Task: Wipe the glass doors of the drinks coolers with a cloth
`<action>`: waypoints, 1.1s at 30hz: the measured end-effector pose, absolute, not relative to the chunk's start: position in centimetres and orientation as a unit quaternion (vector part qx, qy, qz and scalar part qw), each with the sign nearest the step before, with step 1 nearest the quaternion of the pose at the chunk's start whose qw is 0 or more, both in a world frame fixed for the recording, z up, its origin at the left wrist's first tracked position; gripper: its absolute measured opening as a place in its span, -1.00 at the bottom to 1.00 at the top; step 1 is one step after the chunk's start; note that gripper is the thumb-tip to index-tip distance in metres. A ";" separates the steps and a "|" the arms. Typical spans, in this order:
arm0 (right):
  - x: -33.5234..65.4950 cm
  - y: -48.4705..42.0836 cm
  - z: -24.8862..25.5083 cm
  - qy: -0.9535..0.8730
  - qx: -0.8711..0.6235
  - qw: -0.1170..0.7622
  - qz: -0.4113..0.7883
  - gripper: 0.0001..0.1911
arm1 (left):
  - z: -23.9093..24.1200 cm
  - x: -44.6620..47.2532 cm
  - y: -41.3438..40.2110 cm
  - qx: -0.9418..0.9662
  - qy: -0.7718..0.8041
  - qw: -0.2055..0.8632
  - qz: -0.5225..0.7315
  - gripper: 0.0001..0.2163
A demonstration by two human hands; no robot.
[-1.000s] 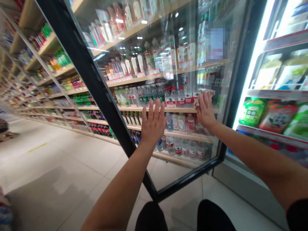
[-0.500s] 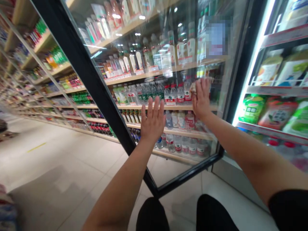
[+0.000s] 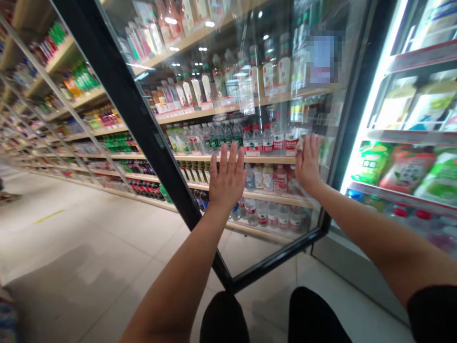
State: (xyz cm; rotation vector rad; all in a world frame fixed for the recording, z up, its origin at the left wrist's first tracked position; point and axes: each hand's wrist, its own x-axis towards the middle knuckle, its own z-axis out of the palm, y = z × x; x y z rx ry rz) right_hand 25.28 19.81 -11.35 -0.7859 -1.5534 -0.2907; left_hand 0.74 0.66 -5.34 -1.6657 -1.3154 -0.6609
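Observation:
My left hand [image 3: 226,178] lies flat and open on the glass door [image 3: 221,62] of a drinks cooler, fingers spread and pointing up. My right hand [image 3: 307,163] presses on the same pane further right, near the hinge side, fingers stretched upward. A pale cloth sits under that palm and is almost wholly hidden now. The door stands swung open, and its black frame [image 3: 143,128] slants from top left down to my knees. Shelves of bottled drinks show through the glass.
The lit cooler interior [image 3: 410,136] at right holds green and red pouches [image 3: 371,162] on wire shelves. Long store shelves [image 3: 85,138] of drinks run off to the left. Pale floor tiles [image 3: 89,247] spread below. My black-trousered knees [image 3: 224,319] are at the bottom edge.
My right hand went up the glass with the cloth, then came back down and a little right. My left hand has stayed pressed in the same spot.

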 end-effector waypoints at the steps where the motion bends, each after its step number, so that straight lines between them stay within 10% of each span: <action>1: 24.9 19.0 -13.0 -0.703 -0.327 0.616 -0.135 -0.36 | -5.3 0.7 0.7 -0.672 -0.530 0.443 -0.267 -0.23; 10: 23.6 19.9 -4.9 -0.687 -0.331 0.634 -0.129 -0.34 | -5.4 0.2 1.1 -0.668 -0.528 0.451 -0.267 -0.27; 18: 21.3 15.9 -12.0 -0.773 -0.220 0.553 -0.219 -0.26 | -5.4 0.3 1.0 -0.672 -0.527 0.446 -0.267 -0.27; 26: 18.9 17.1 1.3 -0.695 -0.302 0.625 -0.185 -0.33 | -5.4 0.1 1.0 -0.681 -0.534 0.423 -0.268 -0.22; 33: 19.6 13.8 -8.7 -0.816 -0.259 0.492 -0.161 -0.40 | -5.3 0.5 0.7 -0.684 -0.537 0.411 -0.273 -0.26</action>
